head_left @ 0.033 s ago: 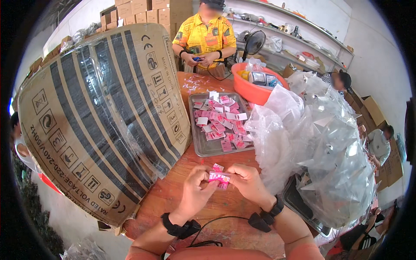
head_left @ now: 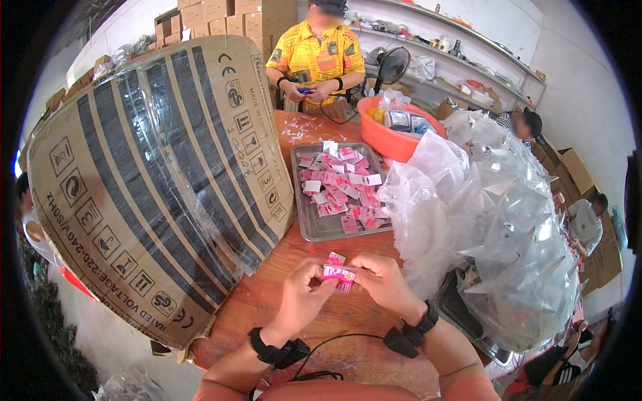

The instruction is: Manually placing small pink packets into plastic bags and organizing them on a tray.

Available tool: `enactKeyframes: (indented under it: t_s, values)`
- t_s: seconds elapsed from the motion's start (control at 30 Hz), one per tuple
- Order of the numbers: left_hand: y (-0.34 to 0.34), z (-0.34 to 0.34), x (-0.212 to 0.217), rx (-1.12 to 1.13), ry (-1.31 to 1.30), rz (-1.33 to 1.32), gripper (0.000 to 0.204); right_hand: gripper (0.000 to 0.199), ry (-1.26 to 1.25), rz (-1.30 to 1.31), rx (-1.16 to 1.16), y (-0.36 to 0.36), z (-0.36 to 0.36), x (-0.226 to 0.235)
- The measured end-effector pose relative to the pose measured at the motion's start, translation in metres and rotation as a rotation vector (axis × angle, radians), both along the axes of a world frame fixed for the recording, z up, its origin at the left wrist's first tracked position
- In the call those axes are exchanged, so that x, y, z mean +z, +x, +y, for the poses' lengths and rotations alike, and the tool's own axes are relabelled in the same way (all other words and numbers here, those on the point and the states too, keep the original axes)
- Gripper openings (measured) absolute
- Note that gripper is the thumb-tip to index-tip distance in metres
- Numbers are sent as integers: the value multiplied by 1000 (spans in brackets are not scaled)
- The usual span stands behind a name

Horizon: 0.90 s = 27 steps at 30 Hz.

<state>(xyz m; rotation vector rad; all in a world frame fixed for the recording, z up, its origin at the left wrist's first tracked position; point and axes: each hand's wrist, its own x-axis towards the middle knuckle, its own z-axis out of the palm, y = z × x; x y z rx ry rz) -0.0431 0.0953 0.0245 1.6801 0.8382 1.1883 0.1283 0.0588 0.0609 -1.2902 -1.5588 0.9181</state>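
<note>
Between my two hands, over the near part of the wooden table (head_left: 281, 287), is a small pink-and-white printed card (head_left: 338, 273). My left hand (head_left: 306, 294) pinches its left side with thumb and fingers. At its right edge the closed fingertips of my right hand (head_left: 386, 284) grip it. Another bit of pink card (head_left: 336, 258) shows just beyond the upper edge; whether it is joined to the held card I cannot tell. Farther off, a metal tray (head_left: 305, 224) holds a loose heap of similar pink and white cards (head_left: 342, 179). Black bands circle both my wrists.
A big cardboard box (head_left: 160, 180) rises at the left. Clear plastic bags (head_left: 515, 234) bulge at the right, partly over a dark tray (head_left: 458, 301). Behind the card tray stands an orange basin (head_left: 384, 140) with containers. Across the table, a person in a yellow shirt (head_left: 317, 60) handles something blue.
</note>
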Motion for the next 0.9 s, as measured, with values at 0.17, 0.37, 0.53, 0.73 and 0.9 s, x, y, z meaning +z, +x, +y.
enactKeyframes:
  t_s: [0.17, 0.37, 0.53, 0.73, 0.9]
  values:
    - [2, 0, 0, 37, -111, 51, 20, 8, -150, 118, 59, 0, -1, 2]
    - [6, -1, 2, 39, -158, -13, 14, 15, -144, 204, -33, -1, 1, -15]
    - [14, 8, -1, -112, -364, -385, 21, 10, -143, 228, -22, 1, 9, -14]
    - [14, 23, -13, -231, -542, -406, 17, 12, -138, 359, -8, 1, 20, -12]
    - [22, 27, -13, -225, -589, -390, 17, 16, -145, 366, -20, 5, 25, -25]
